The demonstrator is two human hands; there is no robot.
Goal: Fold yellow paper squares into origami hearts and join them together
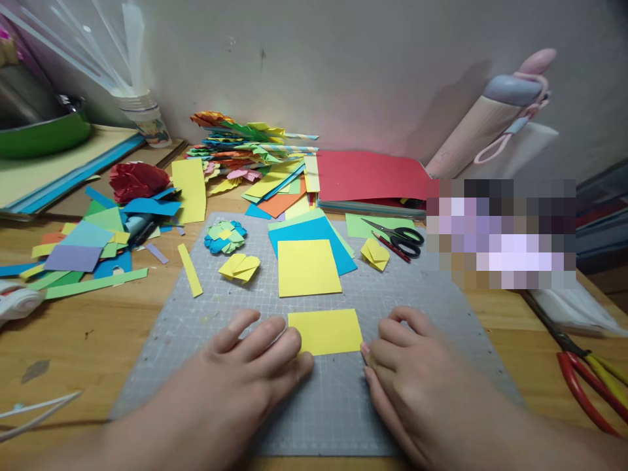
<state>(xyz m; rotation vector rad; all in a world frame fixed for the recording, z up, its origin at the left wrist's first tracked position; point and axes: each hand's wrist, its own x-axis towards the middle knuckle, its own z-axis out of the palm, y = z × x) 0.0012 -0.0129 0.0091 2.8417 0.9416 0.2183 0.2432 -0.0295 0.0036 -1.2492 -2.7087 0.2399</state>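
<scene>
A small yellow paper rectangle [326, 330] lies on the grey cutting mat [314, 399]. My left hand [245, 373] rests on the mat at the paper's lower left corner, fingers curled and pressed on its edge. At the paper's right edge my right hand [407, 366] has its fingers curled, fingertips touching the paper. Further back on the mat lie a yellow square sheet [308, 267] on a blue sheet [314, 234], two folded yellow pieces [240, 267] [375, 254] and a blue-green paper flower [225, 236].
Black-handled scissors [400, 237] lie at the mat's back right. Red-handled pliers [586, 369] lie at the right. Coloured paper scraps [93, 248] cover the left of the wooden table; a pile of folded papers [245, 154] and a red sheet [367, 175] sit by the wall.
</scene>
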